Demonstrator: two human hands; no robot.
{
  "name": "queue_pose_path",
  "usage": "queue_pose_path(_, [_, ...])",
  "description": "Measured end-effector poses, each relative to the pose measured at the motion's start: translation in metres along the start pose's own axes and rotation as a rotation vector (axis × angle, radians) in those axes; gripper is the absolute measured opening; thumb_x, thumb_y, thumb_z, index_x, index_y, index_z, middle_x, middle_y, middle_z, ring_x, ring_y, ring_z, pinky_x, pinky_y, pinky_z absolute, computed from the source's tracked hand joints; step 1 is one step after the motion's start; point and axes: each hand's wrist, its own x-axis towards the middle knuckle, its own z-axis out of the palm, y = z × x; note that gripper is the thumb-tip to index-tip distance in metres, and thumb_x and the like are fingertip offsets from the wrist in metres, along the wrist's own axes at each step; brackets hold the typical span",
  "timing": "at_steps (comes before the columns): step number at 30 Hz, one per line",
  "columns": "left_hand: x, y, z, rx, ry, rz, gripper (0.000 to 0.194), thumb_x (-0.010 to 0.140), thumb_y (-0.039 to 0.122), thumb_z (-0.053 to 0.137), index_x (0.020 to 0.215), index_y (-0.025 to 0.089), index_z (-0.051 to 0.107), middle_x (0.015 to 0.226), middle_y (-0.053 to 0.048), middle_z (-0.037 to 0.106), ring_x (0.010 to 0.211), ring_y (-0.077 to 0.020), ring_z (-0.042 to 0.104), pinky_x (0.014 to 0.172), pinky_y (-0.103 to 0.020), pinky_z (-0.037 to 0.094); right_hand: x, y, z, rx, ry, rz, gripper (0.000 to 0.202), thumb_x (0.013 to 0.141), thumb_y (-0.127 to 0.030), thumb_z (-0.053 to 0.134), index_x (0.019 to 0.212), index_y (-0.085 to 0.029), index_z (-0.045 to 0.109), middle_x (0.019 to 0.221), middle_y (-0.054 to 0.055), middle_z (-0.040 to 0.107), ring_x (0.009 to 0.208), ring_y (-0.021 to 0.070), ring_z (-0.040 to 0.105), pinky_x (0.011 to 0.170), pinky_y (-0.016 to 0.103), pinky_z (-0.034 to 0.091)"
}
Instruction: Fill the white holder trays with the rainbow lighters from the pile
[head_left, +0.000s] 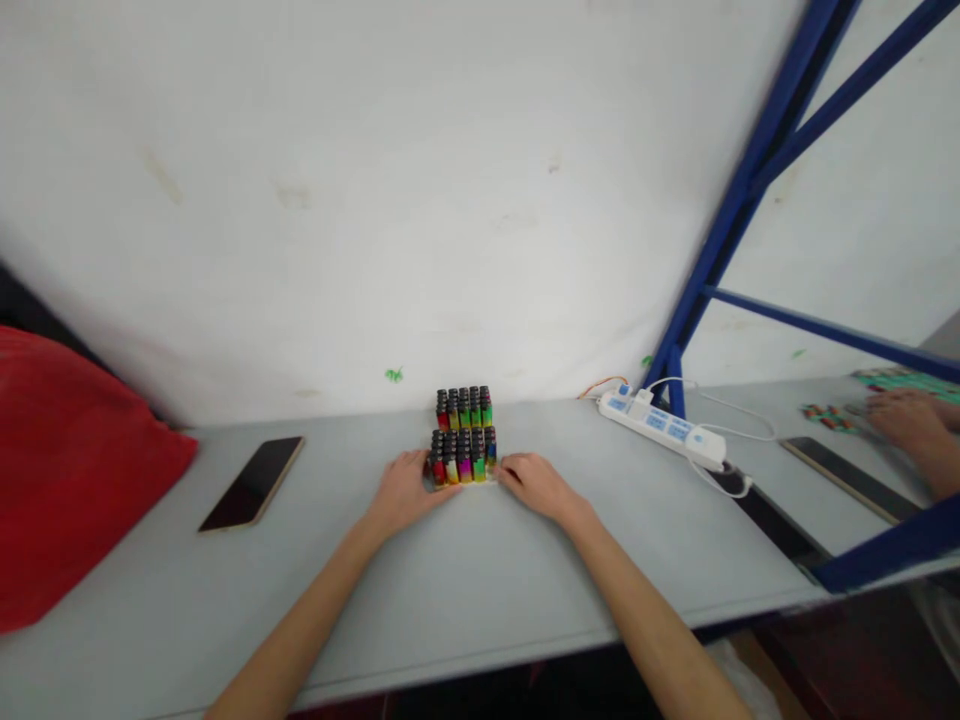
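Observation:
Several rows of upright lighters with black tops and bright bodies form a front block of lighters [465, 466] on the grey table. My left hand [403, 490] is closed against the block's left side, its thumb lying along the lower front edge. At the front right corner, my right hand [536, 484] has its fingers curled in close to the lighters. What those fingertips hold, if anything, is too small to make out. Pale tray material shows at that corner, in front of a blue lighter. Behind, near the wall, stands a second block of lighters [465, 408].
A dark phone [253, 484] lies left, beside a red cloth or bag [75, 470]. On the right are a white power strip [664, 428] with cables, a second dark device [776, 520] and a blue metal frame [720, 250]. Beyond it another person's hand [904, 412] touches colourful items.

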Motion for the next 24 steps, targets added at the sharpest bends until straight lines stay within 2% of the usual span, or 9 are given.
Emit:
queue_pose_path(4, [0.005, 0.016, 0.010, 0.082, 0.011, -0.096, 0.063, 0.105, 0.080, 0.075, 0.130, 0.023, 0.084, 0.135, -0.023, 0.090, 0.135, -0.0484, 0.082, 0.114, -0.057, 0.062, 0.002, 0.008, 0.001, 0.069, 0.123, -0.005, 0.038, 0.128, -0.025, 0.061, 0.092, -0.021, 0.074, 0.100, 0.010, 0.085, 0.099, 0.0236, 0.080, 0.097, 0.031, 0.055])
queue_pose_path(7, [0.012, 0.024, 0.012, 0.114, -0.009, -0.155, 0.065, 0.109, 0.079, 0.069, 0.137, 0.022, 0.085, 0.137, -0.024, 0.089, 0.140, -0.0490, 0.079, 0.116, -0.056, 0.059, 0.001, 0.015, 0.001, 0.174, 0.217, 0.007, 0.045, 0.127, -0.031, 0.063, 0.083, -0.024, 0.066, 0.089, 0.006, 0.079, 0.091, 0.0237, 0.075, 0.094, 0.032, 0.055])
queue_pose_path(13, [0.016, 0.031, 0.011, 0.086, -0.016, -0.248, 0.064, 0.110, 0.073, 0.070, 0.142, 0.020, 0.087, 0.140, -0.025, 0.088, 0.144, -0.0486, 0.075, 0.123, -0.057, 0.055, 0.004, 0.020, 0.005, 0.328, 0.320, 0.034, 0.049, 0.120, -0.041, 0.068, 0.074, -0.028, 0.057, 0.076, 0.002, 0.071, 0.079, 0.0237, 0.068, 0.087, 0.033, 0.053])
queue_pose_path(17, [0.013, 0.031, 0.014, -0.046, 0.048, -0.278, 0.064, 0.101, 0.075, 0.080, 0.131, 0.019, 0.092, 0.132, -0.025, 0.088, 0.145, -0.0517, 0.074, 0.127, -0.060, 0.053, 0.013, 0.019, 0.016, 0.474, 0.466, 0.103, 0.039, 0.120, -0.054, 0.059, 0.093, -0.027, 0.069, 0.084, 0.003, 0.076, 0.084, 0.0260, 0.072, 0.087, 0.036, 0.056])
queue_pose_path(20, [0.008, 0.025, 0.017, -0.217, 0.117, -0.307, 0.064, 0.093, 0.082, 0.085, 0.114, 0.022, 0.094, 0.117, -0.021, 0.089, 0.139, -0.0522, 0.078, 0.125, -0.060, 0.055, 0.024, 0.020, 0.027, 0.600, 0.582, 0.168, 0.050, 0.120, -0.067, 0.047, 0.108, -0.026, 0.072, 0.098, 0.008, 0.081, 0.094, 0.0292, 0.077, 0.089, 0.039, 0.062])
queue_pose_path(22, [0.008, 0.016, 0.016, -0.372, 0.173, -0.340, 0.070, 0.095, 0.090, 0.076, 0.100, 0.022, 0.093, 0.105, -0.019, 0.089, 0.129, -0.0498, 0.082, 0.120, -0.059, 0.060, 0.034, 0.024, 0.032, 0.689, 0.634, 0.202, 0.058, 0.117, -0.076, 0.042, 0.112, -0.026, 0.072, 0.105, 0.011, 0.082, 0.098, 0.0307, 0.077, 0.087, 0.041, 0.065])
queue_pose_path(24, [0.014, 0.004, 0.013, -0.552, 0.241, -0.384, 0.084, 0.104, 0.096, 0.055, 0.096, 0.022, 0.092, 0.104, -0.019, 0.090, 0.123, -0.0466, 0.084, 0.113, -0.057, 0.064, 0.050, 0.030, 0.033, 0.779, 0.673, 0.231, 0.064, 0.114, -0.082, 0.042, 0.116, -0.026, 0.072, 0.112, 0.014, 0.082, 0.103, 0.0316, 0.078, 0.087, 0.042, 0.068])
